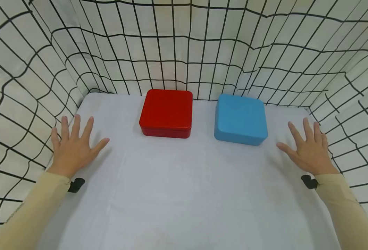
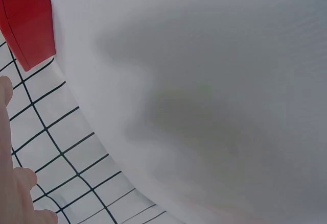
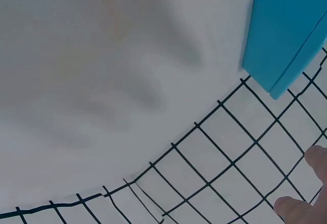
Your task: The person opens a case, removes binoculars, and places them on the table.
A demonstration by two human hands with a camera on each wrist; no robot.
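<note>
On my feed, the left hand [image 1: 73, 151] and right hand [image 1: 310, 152], splayed wide and empty, flank a red box [image 1: 167, 110] and blue box [image 1: 241, 118], each cropped in one wrist view.

The red box [image 1: 167, 110] looks like glossy metal; the blue box [image 1: 241, 118], smooth and matt; the sleeves [image 1: 38, 205], soft cloth.

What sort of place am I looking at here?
Probably a small staged workspace: a white work surface, a black grid around three sides of it, and a red box and a blue box near its far edge.
</note>
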